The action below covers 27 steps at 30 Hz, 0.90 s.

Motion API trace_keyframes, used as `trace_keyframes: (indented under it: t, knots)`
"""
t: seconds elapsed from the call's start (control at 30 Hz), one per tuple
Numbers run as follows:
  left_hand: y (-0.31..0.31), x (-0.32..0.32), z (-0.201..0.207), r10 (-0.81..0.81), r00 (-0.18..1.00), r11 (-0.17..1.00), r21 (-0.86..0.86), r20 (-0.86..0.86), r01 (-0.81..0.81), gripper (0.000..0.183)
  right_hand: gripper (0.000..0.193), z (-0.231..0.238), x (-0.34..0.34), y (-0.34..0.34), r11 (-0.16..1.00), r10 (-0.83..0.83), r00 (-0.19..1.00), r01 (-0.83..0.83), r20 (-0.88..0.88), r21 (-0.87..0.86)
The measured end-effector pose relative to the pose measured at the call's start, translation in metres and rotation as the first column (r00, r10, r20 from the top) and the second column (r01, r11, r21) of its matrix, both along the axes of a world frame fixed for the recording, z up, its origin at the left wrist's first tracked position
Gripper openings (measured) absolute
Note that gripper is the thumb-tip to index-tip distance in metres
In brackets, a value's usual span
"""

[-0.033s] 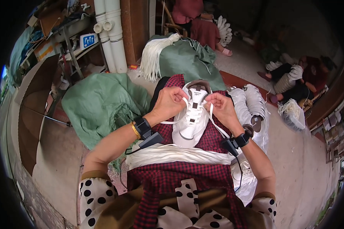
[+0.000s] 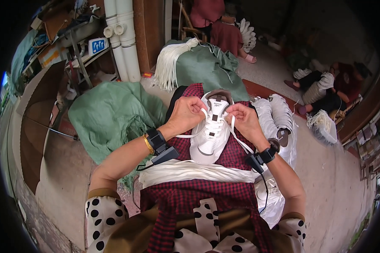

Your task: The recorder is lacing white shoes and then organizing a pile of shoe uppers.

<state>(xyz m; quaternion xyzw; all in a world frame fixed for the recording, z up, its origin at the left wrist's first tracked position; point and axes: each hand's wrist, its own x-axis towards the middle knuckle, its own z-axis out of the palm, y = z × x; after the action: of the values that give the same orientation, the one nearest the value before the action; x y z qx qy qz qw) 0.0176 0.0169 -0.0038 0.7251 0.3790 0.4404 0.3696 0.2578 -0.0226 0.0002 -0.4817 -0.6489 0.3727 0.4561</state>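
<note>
Pinching white shoelace strands [image 2: 242, 143], the left hand [image 2: 186, 114] and right hand [image 2: 245, 121] flank a white sneaker [image 2: 209, 141], toe toward the wearer, on red-and-black checked cloth [image 2: 236, 154], just beyond bundled white laces [image 2: 198, 172].

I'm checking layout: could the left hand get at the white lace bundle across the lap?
Probably yes: the bundle lies mostly uncovered near the shoe, though the left hand, pinching a lace, may have to let go first.

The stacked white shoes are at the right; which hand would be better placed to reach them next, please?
Probably the right hand: it is nearer the stacked shoes, while the left hand lies beyond the lap shoe. Both hands pinch lace, though.
</note>
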Motion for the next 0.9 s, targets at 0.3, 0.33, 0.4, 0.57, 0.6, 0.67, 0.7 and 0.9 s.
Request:
trace_keyframes:
  t: [0.3, 0.33, 0.4, 0.57, 0.6, 0.67, 0.7, 0.9]
  knots:
    - [0.012, -0.002, 0.027, -0.166, 0.948, 0.983, 0.032, -0.273, 0.181, 0.034, 0.022, 0.025, -0.001, -0.004, 1.0, 0.026, 0.959, -0.024, 0.281, -0.009]
    - [0.014, -0.007, 0.031, -0.185, 0.933, 0.968, 0.104, -0.308, 0.226, 0.038, 0.023, 0.032, -0.002, -0.004, 0.999, 0.038, 0.956, -0.026, 0.289, -0.042]
    - [0.018, -0.013, 0.038, -0.163, 0.856, 0.904, 0.273, -0.49, 0.329, 0.043, 0.029, 0.05, -0.004, -0.005, 0.988, 0.088, 0.863, -0.14, 0.497, 0.068]
    - [0.034, -0.012, 0.053, -0.265, 0.717, 0.751, 0.329, -0.645, 0.573, 0.024, 0.02, 0.086, -0.017, 0.008, 0.954, 0.084, 0.741, -0.253, 0.666, 0.161]
    - [0.038, -0.013, 0.056, -0.297, 0.688, 0.749, 0.285, -0.662, 0.598, 0.024, 0.018, 0.084, -0.023, 0.012, 0.952, 0.159, 0.816, -0.276, 0.555, 0.134]
    - [0.044, -0.015, 0.059, -0.266, 0.672, 0.708, 0.333, -0.691, 0.623, 0.023, 0.011, 0.069, -0.037, 0.023, 0.96, 0.223, 0.89, -0.272, 0.397, 0.069]
    - [0.046, -0.017, 0.06, -0.313, 0.664, 0.688, 0.319, -0.679, 0.651, 0.023, 0.01, 0.057, -0.043, 0.027, 0.963, 0.207, 0.913, -0.253, 0.352, 0.088]
    - [0.05, -0.027, 0.061, -0.38, 0.631, 0.68, 0.259, -0.676, 0.686, 0.023, 0.016, 0.026, -0.041, 0.039, 0.978, 0.194, 0.939, -0.207, 0.284, 0.017]
